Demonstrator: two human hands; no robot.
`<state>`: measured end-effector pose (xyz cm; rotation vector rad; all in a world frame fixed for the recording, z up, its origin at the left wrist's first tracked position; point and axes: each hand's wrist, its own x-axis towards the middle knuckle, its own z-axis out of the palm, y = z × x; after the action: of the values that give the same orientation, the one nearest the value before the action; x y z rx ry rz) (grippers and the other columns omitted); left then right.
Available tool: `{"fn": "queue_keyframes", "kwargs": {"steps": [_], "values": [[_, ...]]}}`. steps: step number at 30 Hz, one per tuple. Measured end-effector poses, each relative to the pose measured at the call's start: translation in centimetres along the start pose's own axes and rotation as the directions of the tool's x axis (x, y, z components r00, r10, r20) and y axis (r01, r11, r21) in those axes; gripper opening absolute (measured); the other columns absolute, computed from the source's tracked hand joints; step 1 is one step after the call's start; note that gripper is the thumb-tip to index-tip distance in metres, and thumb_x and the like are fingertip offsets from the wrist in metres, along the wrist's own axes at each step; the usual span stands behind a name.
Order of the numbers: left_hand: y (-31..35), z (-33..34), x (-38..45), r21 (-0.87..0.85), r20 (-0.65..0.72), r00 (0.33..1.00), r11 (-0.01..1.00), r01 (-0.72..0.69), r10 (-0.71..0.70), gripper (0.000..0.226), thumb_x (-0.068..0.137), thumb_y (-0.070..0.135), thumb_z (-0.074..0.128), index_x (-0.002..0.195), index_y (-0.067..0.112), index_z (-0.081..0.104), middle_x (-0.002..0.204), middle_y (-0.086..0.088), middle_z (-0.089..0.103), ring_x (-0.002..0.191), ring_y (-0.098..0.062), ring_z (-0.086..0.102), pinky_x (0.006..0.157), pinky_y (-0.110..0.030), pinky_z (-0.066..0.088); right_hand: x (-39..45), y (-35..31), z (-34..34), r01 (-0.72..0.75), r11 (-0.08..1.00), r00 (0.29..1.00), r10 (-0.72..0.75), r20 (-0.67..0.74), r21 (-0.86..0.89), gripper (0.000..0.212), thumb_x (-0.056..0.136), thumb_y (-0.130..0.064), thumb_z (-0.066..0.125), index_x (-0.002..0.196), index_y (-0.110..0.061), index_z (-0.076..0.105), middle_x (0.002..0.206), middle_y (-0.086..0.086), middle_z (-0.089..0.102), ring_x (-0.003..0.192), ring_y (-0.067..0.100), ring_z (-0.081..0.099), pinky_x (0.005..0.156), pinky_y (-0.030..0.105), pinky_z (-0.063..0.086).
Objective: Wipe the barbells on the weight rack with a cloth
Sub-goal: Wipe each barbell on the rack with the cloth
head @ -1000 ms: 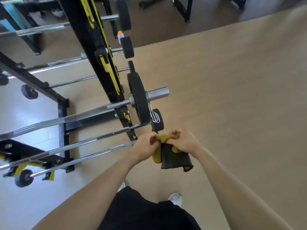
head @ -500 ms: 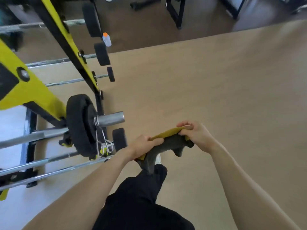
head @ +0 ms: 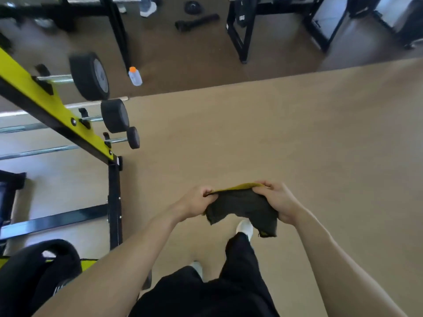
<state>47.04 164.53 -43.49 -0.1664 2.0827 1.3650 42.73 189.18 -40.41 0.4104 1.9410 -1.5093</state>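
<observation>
**Ana:** Barbells [head: 49, 128] sit on the yellow-and-black weight rack [head: 55, 115] at the left, well apart from the person's hands. Is any wiping going on?

**Ben:** No. The cloth [head: 242, 204], dark on one face with a yellow edge along the top, is held in the air over the tan floor [head: 297, 133], touching no bar. The left hand [head: 194, 200] pinches its left edge with curled fingers, and the right hand [head: 278, 202] grips its right edge the same way, so the cloth is stretched between them and sags below.

**Ana:** So what stage would that be?

**Ben:** Probably readying the cloth, opening or refolding it for a stroke. That is a judgement; nothing shows which bars have been cleaned. The steel shafts look equally shiny, and any dust or smears are too fine to make out.

**Ana:** What is left, then?

**Ben:** As far as can be seen, the contact work itself. Several bars lie on the rack's hooks with black end weights [head: 114, 115] toward the person, and a larger plate [head: 90, 76] higher up. The person stands at the end of the rack, one white shoe [head: 245, 227] forward, so a turn or reach to the left is needed first.

**Ana:** Anything else nearby?

**Ben:** A bottle with an orange cap [head: 135, 76] on the darker floor beyond, not part of the job.
</observation>
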Motion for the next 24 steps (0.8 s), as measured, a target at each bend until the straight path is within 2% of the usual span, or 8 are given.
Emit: {"fn": "queue_keyframes", "kwargs": {"steps": [2, 5, 8, 10, 13, 17, 21, 24], "values": [[0.9, -2.1, 3.3, -0.101, -0.087, 0.996, 0.995, 0.018, -0.027, 0.029, 0.106, 0.024, 0.046, 0.110, 0.006, 0.068, 0.108, -0.012, 0.071, 0.089, -0.015, 0.062, 0.080, -0.032, 0.051, 4.8, -2.7, -0.9, -0.009, 1.000, 0.997, 0.009, 0.074, 0.004, 0.015, 0.098, -0.015, 0.061, 0.107, -0.008, 0.071, 0.100, 0.019, 0.074, 0.087, 0.029, 0.071, 0.072, 0.038, 0.057], [2.8, -5.6, 8.8, -0.243, -0.228, 0.968, 0.969, 0.049, -0.106, 0.030, 0.106, 0.026, 0.046, 0.109, 0.003, 0.066, 0.105, -0.016, 0.070, 0.089, -0.017, 0.061, 0.077, -0.029, 0.049, 12.4, -7.7, -2.5, 0.017, 0.997, 0.965, 0.004, 0.260, -0.081, 0.020, 0.099, -0.021, 0.059, 0.114, -0.009, 0.067, 0.105, 0.017, 0.073, 0.089, 0.026, 0.070, 0.072, 0.036, 0.056], [4.9, -9.3, 13.9, -0.281, -0.338, 0.928, 0.958, 0.061, -0.158, 0.033, 0.105, 0.030, 0.047, 0.107, 0.002, 0.064, 0.097, -0.018, 0.067, 0.086, -0.022, 0.060, 0.077, -0.036, 0.049, 19.9, -13.9, -4.0, 0.028, 0.979, 0.853, 0.081, 0.515, -0.200, 0.040, 0.087, -0.023, 0.076, 0.122, -0.010, 0.061, 0.112, 0.015, 0.070, 0.100, 0.028, 0.069, 0.077, 0.033, 0.056], [6.4, -11.6, 16.6, -0.311, -0.410, 0.889, 0.948, 0.071, -0.202, 0.032, 0.105, 0.029, 0.048, 0.101, 0.000, 0.063, 0.088, -0.013, 0.064, 0.080, -0.020, 0.058, 0.074, -0.034, 0.048, 24.7, -18.3, -4.5, 0.064, 0.947, 0.785, 0.146, 0.602, -0.314, 0.043, 0.080, -0.016, 0.082, 0.118, -0.009, 0.062, 0.111, 0.014, 0.071, 0.101, 0.028, 0.069, 0.077, 0.031, 0.056], [8.7, -15.1, 19.8, -0.372, -0.493, 0.826, 0.924, 0.084, -0.273, 0.029, 0.106, 0.023, 0.047, 0.092, 0.002, 0.061, 0.079, -0.009, 0.059, 0.073, -0.014, 0.055, 0.063, -0.018, 0.043, 32.1, -24.6, -3.7, 0.154, 0.896, 0.765, 0.158, 0.624, -0.417, 0.033, 0.084, -0.016, 0.078, 0.112, -0.006, 0.064, 0.106, 0.013, 0.072, 0.097, 0.026, 0.070, 0.078, 0.033, 0.056], [9.3, -20.8, 23.3, -0.505, -0.515, 0.767, 0.859, 0.090, -0.383, 0.025, 0.105, 0.023, 0.047, 0.101, 0.007, 0.066, 0.091, -0.015, 0.068, 0.083, -0.017, 0.060, 0.071, -0.023, 0.045, 40.9, -31.7, -0.3, 0.127, 0.910, 0.778, 0.155, 0.608, -0.395, 0.025, 0.092, -0.014, 0.069, 0.112, -0.001, 0.063, 0.104, 0.019, 0.069, 0.094, 0.029, 0.067, 0.077, 0.039, 0.054], [8.0, -28.3, 27.3, -0.806, -0.390, 0.749, 0.592, 0.004, -0.535, 0.017, 0.098, 0.025, 0.058, 0.100, 0.013, 0.070, 0.089, -0.009, 0.068, 0.084, -0.022, 0.062, 0.068, -0.031, 0.048, 47.8, -38.4, 6.2, 0.117, 0.923, 0.796, 0.134, 0.591, -0.367, 0.025, 0.098, -0.026, 0.061, 0.107, -0.003, 0.064, 0.099, 0.016, 0.071, 0.089, 0.026, 0.070, 0.069, 0.036, 0.057], [7.0, -35.4, 30.5, -0.879, -0.385, 0.719, 0.467, -0.094, -0.579, 0.025, 0.097, 0.026, 0.060, 0.109, 0.008, 0.072, 0.099, -0.015, 0.073, 0.091, -0.029, 0.067, 0.077, -0.039, 0.052, 52.3, -43.3, 11.9, 0.104, 0.927, 0.822, 0.124, 0.556, -0.361, 0.029, 0.101, -0.035, 0.054, 0.100, -0.007, 0.060, 0.093, 0.015, 0.068, 0.078, 0.022, 0.069, 0.061, 0.035, 0.057]]}}
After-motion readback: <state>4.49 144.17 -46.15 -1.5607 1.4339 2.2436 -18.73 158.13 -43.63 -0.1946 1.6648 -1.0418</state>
